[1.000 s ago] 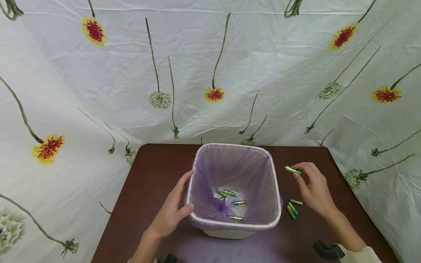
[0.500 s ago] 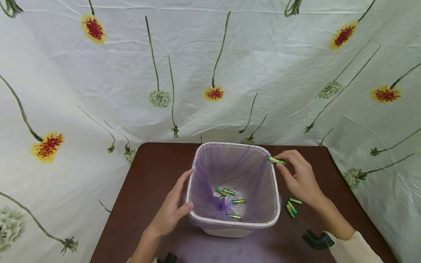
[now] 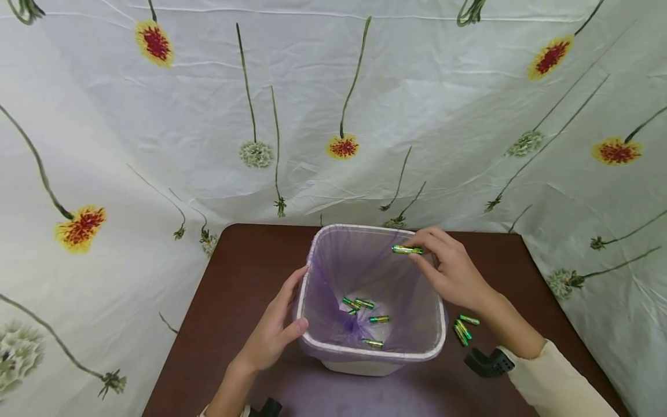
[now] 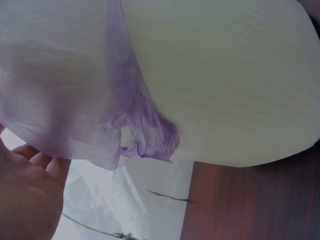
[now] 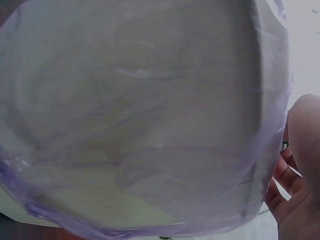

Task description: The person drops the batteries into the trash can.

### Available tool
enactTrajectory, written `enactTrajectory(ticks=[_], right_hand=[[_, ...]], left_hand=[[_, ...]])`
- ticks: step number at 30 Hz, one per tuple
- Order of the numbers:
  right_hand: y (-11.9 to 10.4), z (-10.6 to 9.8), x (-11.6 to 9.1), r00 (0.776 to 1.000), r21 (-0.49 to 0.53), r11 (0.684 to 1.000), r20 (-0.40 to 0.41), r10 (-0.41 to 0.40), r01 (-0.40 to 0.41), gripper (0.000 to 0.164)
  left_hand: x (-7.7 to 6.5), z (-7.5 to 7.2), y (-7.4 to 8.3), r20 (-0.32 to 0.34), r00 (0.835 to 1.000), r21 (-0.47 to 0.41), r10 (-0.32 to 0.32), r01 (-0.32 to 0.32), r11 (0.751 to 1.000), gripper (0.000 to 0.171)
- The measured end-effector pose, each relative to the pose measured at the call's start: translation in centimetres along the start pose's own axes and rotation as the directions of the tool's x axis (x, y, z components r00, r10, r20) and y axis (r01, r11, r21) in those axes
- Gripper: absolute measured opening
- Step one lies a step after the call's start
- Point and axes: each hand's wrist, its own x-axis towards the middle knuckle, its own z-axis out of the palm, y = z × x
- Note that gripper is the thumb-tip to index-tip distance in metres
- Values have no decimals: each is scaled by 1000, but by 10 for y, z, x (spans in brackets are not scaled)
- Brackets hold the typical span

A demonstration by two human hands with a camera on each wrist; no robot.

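Observation:
A white bin (image 3: pixel 359 367) lined with a purple plastic bag (image 3: pixel 333 260) stands on the table. Between thumb and fingertips, my right hand (image 3: pixel 450 272) pinches a green and gold battery (image 3: pixel 407 249) over the bin's right side, inside the rim as seen from above. The left hand (image 3: pixel 273 324) rests against the bin's left side, fingers extended along the outside and thumb at the rim. On the bag's bottom lie several batteries (image 3: pixel 378 319). More batteries (image 3: pixel 462 330) lie on the table right of the bin. In the right wrist view, the bag and bin wall (image 5: pixel 150 125) fill most of the picture.
The dark brown table (image 3: pixel 250 260) has a white sheet (image 3: pixel 208 116) with printed flowers behind it and at both sides. A black wrist device (image 3: pixel 490 364) sits at the right sleeve, another (image 3: pixel 268 407) near the left wrist.
My right hand has carried the battery leftward from above the table, past the rim, to over the bin. The left hand keeps its place on the bin.

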Motion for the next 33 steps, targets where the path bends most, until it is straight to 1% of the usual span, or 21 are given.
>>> enactTrajectory(ticks=[4,6,10,14,26,33], right_hand=[[0,-4,6,1000,-11,1000,-10,-7,7,38],[0,-8,6,999,-8,1000,-32,11,-11,42],[3,-14,1,997,14,999,-61,51,-50,42],[7,-16,-8,995,14,997,-66,79,-79,38],[22,-22,-37,983,-25,991,-132,126,-130,42],[32,-25,-60,965,-58,972,-151,215,-226,38]], left_hand=[[-1,2,-1,6,1000,-20,-4,4,1000,79],[-1,2,-2,7,1000,-23,-6,6,1000,79],[-1,2,-3,2,1000,-14,-6,6,1000,79],[0,0,-3,0,1000,-9,-1,1,1000,79],[1,0,-3,1,1000,-8,9,-9,1000,78],[1,0,-3,0,1000,-3,12,-12,1000,79]])
